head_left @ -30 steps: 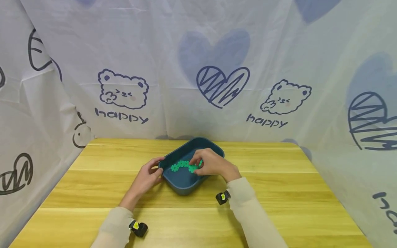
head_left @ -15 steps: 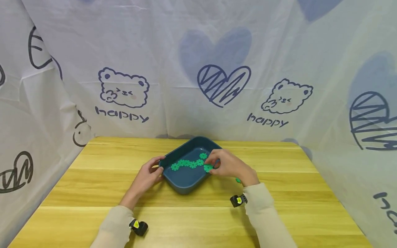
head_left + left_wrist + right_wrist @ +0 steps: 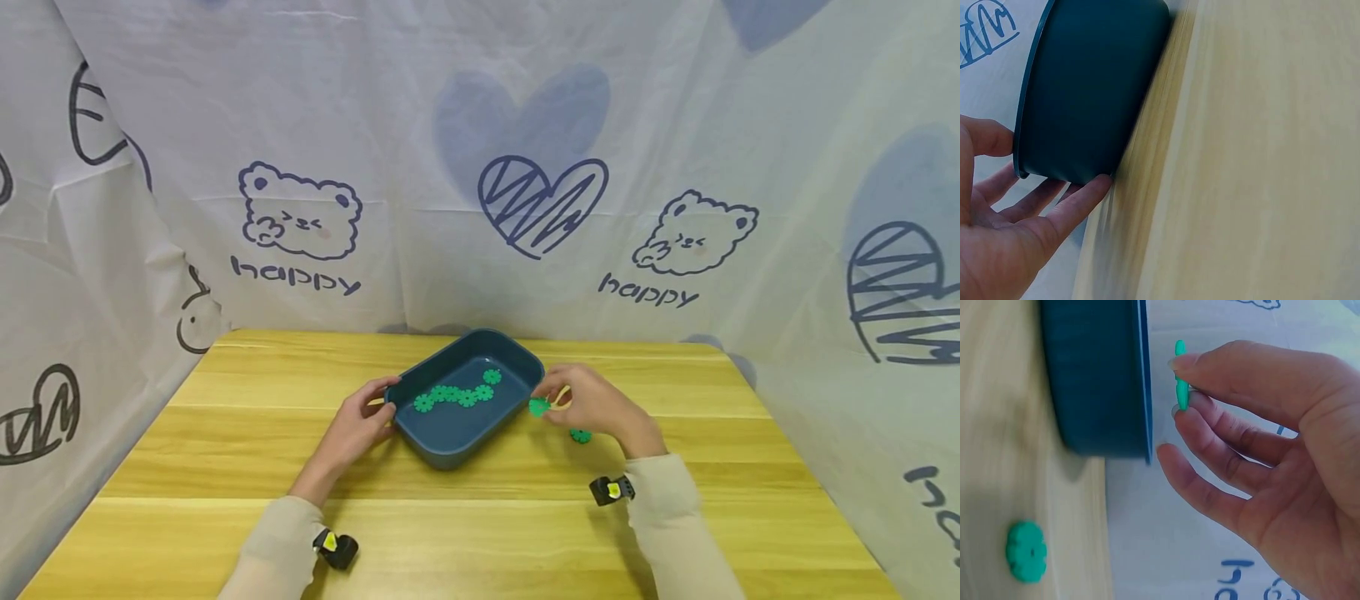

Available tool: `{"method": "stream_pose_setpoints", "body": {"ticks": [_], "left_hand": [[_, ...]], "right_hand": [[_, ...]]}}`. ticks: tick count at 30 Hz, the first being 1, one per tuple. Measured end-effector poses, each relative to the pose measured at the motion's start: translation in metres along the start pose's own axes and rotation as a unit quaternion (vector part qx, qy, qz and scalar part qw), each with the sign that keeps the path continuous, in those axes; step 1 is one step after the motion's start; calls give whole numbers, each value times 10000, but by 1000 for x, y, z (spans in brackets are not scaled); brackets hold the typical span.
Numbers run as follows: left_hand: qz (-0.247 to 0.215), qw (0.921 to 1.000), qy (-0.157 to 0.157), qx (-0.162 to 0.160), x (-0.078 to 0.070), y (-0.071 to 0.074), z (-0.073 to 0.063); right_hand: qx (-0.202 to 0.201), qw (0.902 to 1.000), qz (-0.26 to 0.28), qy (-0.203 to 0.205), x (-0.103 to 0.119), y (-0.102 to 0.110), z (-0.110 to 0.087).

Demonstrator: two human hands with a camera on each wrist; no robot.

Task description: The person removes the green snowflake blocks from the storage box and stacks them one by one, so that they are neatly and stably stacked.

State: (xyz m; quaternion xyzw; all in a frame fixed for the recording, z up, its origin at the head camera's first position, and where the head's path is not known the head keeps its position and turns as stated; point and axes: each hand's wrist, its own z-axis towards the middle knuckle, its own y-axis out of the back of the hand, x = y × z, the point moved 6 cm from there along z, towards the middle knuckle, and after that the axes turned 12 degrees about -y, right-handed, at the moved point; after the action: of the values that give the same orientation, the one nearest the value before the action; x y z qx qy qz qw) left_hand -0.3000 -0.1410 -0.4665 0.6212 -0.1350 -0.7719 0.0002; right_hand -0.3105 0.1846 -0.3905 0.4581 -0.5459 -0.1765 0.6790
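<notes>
My right hand (image 3: 596, 406) pinches a green plastic snowflake disc (image 3: 1182, 394) between thumb and fingertips, just outside the right side of a dark blue tray (image 3: 450, 457). In the right wrist view the disc is edge-on, near the tray's rim. Several more green discs (image 3: 467, 397) lie in a wavy row inside the tray, with a single disc (image 3: 492, 377) a little apart behind them. My left hand (image 3: 358, 425) holds the tray's left corner, one digit at the rim and another low on the wall, as the left wrist view (image 3: 1094, 187) shows.
Another green disc (image 3: 581, 436) lies on the wooden table (image 3: 450, 542) below my right hand. A white printed cloth (image 3: 420, 250) hangs behind the table and along both sides. Each wrist carries a small black camera (image 3: 341, 552).
My right hand has moved right, out of the tray and past its rim, carrying the pinched disc. The disc on the table has come into view. My left hand has stayed put.
</notes>
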Motion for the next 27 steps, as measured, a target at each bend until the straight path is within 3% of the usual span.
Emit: {"method": "stream_pose_setpoints", "body": {"ticks": [15, 27], "left_hand": [[31, 10000, -23, -26, 0, 1, 1], [59, 10000, -68, -30, -2, 0, 1]], "right_hand": [[-158, 9985, 19, -525, -57, 0, -16], [-376, 9945, -196, -960, -81, -7, -20]]}}
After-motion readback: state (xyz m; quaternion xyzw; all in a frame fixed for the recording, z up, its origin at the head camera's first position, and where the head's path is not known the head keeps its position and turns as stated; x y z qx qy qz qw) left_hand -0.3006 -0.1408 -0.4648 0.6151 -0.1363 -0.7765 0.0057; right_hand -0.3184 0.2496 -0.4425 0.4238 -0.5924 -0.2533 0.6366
